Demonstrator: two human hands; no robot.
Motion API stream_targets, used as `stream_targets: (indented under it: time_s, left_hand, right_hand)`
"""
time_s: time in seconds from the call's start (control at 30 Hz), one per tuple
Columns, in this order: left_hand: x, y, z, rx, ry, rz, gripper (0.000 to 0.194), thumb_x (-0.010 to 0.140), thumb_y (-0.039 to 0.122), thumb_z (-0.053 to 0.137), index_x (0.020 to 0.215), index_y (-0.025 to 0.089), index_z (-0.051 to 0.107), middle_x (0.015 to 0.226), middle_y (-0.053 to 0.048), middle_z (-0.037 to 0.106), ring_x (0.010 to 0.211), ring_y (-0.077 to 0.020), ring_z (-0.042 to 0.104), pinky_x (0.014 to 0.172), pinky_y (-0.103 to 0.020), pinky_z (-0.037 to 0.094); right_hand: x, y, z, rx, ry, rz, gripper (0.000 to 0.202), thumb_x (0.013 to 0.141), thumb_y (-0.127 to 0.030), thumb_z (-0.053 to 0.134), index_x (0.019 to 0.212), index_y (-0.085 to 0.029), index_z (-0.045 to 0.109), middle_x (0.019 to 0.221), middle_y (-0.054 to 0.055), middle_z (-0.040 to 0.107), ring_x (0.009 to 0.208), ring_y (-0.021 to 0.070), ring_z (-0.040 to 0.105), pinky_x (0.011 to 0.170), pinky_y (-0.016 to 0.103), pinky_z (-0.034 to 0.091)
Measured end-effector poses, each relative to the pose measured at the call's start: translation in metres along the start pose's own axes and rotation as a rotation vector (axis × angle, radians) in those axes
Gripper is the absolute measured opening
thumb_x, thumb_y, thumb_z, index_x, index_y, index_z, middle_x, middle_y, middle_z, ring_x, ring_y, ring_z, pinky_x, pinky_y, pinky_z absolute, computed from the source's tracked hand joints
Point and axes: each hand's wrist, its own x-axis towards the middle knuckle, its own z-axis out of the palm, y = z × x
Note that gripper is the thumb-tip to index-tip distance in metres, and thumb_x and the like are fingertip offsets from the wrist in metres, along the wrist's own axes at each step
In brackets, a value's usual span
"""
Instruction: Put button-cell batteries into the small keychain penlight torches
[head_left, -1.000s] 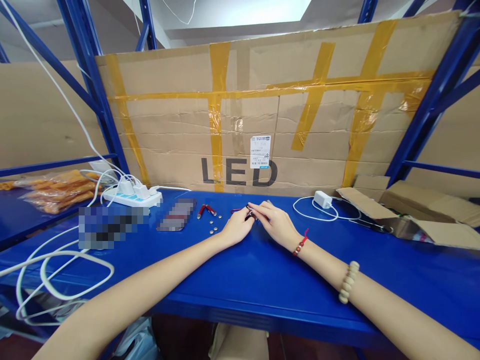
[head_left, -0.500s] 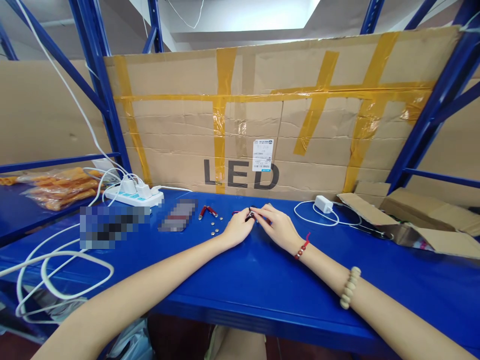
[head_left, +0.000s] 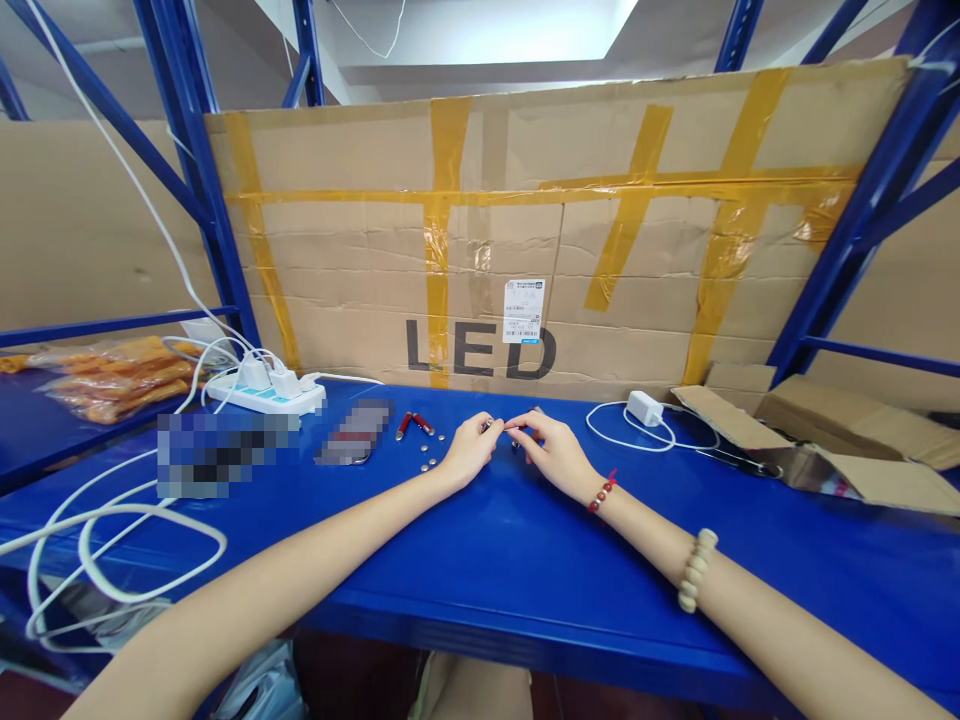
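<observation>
My left hand [head_left: 472, 450] is closed around a small item with a dark, shiny part showing at the fingertips; its kind cannot be made out. Close beside it, my right hand [head_left: 553, 446] has thumb and index finger bent toward the left fingertips, with a trace of red at the tip. Dark bits show under the right fingers, mostly hidden. To the left lie two small dark-red cylinders with silver ends [head_left: 424, 424] and several small round silver discs like button cells [head_left: 425, 467], all on the blue tabletop [head_left: 487, 560].
At left, a white power strip [head_left: 262, 398] with cables stands near a blurred dark object [head_left: 225, 456] and a blurred flat one [head_left: 354, 432]. A white charger [head_left: 644, 408] and an open cardboard box [head_left: 885, 470] are at right. A cardboard sheet [head_left: 360, 260] walls the back.
My hands have drawn slightly apart, the left moving a little left. The dark, shiny part that was between both hands now shows at the left fingers.
</observation>
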Motion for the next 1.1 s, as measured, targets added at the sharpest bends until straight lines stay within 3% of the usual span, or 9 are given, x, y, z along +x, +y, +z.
stream_targets:
  time_s: [0.13, 0.4, 0.87, 1.1]
  left_hand:
    - [0.0027, -0.0054, -0.0005, 0.021, 0.017, 0.019, 0.025, 0.074, 0.040, 0.050, 0.066, 0.017, 0.043, 0.044, 0.009, 0.034, 0.036, -0.0038, 0.032, 0.037, -0.016, 0.025]
    - [0.0013, -0.0031, -0.0003, 0.021, 0.014, 0.037, 0.027, 0.076, 0.040, 0.049, 0.065, 0.016, 0.046, 0.044, 0.008, 0.035, 0.035, -0.0037, 0.032, 0.037, -0.016, 0.025]
    - [0.0028, -0.0049, 0.0007, -0.033, 0.003, 0.035, 0.026, 0.080, 0.038, 0.044, 0.066, 0.016, 0.042, 0.046, 0.008, 0.033, 0.035, -0.0023, 0.027, 0.034, -0.015, 0.022]
    - [0.0018, -0.0042, -0.0004, 0.037, 0.023, 0.061, 0.028, 0.078, 0.041, 0.045, 0.065, 0.016, 0.043, 0.048, 0.008, 0.035, 0.036, -0.0031, 0.030, 0.035, -0.016, 0.025]
  right_hand:
    - [0.0000, -0.0013, 0.0003, 0.050, -0.017, 0.048, 0.023, 0.084, -0.031, 0.043, 0.092, -0.019, 0.060, 0.073, 0.001, 0.063, 0.047, 0.0090, 0.054, 0.055, 0.025, 0.044]
    - [-0.0004, 0.0021, 0.0019, 0.106, -0.028, 0.049, 0.022, 0.084, -0.031, 0.043, 0.093, -0.018, 0.059, 0.085, 0.002, 0.062, 0.047, 0.0071, 0.053, 0.054, 0.024, 0.044]
    - [-0.0023, 0.0019, -0.0017, -0.182, -0.026, -0.034, 0.030, 0.086, -0.031, 0.041, 0.114, -0.025, 0.050, 0.097, 0.002, 0.062, 0.064, 0.0108, 0.056, 0.063, 0.025, 0.043]
    - [-0.0018, -0.0010, -0.0039, -0.343, -0.077, -0.066, 0.032, 0.088, -0.029, 0.038, 0.116, -0.024, 0.052, 0.084, 0.002, 0.060, 0.067, 0.0121, 0.055, 0.056, 0.021, 0.037]
